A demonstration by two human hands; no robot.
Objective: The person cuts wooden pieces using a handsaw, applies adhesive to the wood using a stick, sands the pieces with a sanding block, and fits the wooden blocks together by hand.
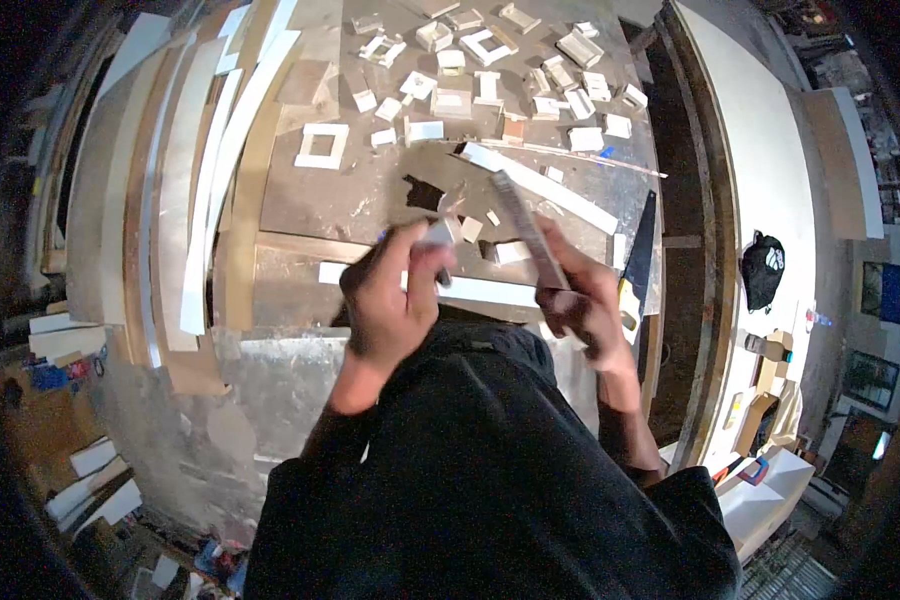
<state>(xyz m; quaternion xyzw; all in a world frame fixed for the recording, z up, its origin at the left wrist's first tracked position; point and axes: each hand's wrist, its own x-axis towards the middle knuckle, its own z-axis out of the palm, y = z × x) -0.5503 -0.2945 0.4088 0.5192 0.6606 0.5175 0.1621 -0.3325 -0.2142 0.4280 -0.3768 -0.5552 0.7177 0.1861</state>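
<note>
My left hand point(395, 295) is closed on a small white wood piece point(442, 236), pinched near the fingertips and raised over the workbench point(360, 205). My right hand point(585, 295) wraps round the handle of a long, flat, greyish file point(528, 228), its blade pointing up and away to the left. File and wood piece are apart. Motion blurs both hands slightly. Below them on the bench lie a small light block point(511, 252), a long white strip point(485, 291) and a dark irregular patch point(423, 193).
Several small wooden frames and boxes point(490, 43) cover the far bench, with a square frame point(321, 146) at left. A long white-faced batten point(550, 187) lies slantwise. A handsaw point(641, 245) rests at the right edge. Long boards point(175, 180) are stacked left; a black cap point(763, 270) lies right.
</note>
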